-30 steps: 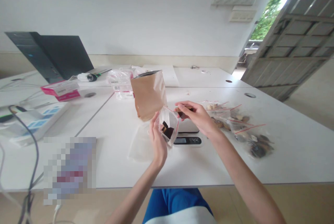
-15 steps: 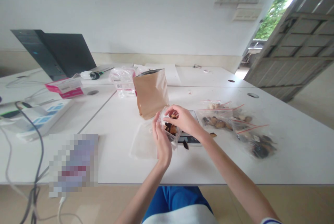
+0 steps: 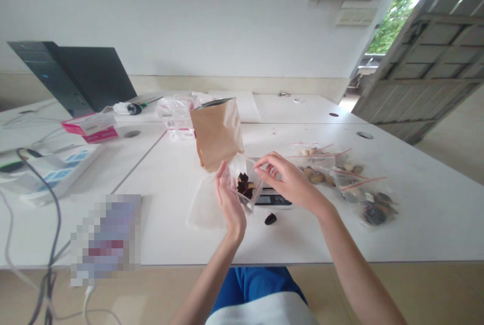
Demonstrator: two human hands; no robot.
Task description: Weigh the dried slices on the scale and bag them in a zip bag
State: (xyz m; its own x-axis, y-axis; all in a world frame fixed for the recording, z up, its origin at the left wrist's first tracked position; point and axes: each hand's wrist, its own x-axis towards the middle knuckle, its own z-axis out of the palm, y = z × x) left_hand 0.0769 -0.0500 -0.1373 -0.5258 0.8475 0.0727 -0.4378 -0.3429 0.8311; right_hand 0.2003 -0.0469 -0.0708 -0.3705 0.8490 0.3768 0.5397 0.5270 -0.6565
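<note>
My left hand [image 3: 230, 201] cups the left side of a clear plastic bag [image 3: 257, 183], its fingers laid along the plastic. With thumb and forefinger, my right hand [image 3: 285, 178] pinches the bag's upper right edge. Inside the open bag are dark, curled dried pieces [image 3: 245, 186], some with lighter brown faces. A digital kitchen scale [image 3: 273, 198] is partly hidden by the bag and my right hand. One dark dried piece [image 3: 270, 219] lies on the table in front of the scale. Under my left hand's side lies a flat translucent bag [image 3: 204, 206].
An upright brown paper bag [image 3: 216, 136] stands just behind my hands. Several zip bags of dried pieces [image 3: 378, 209] lie at the right. Leftward are a power strip [image 3: 62, 173], cables, pink-and-white boxes [image 3: 91, 125] and a black computer case [image 3: 68, 77]. A blurred-out object [image 3: 109, 234] lies near the front edge.
My right hand has drawn back rightward from over the bag's contents to its edge. The bag's mouth is more exposed. The loose dark piece now sits nearer the front edge.
</note>
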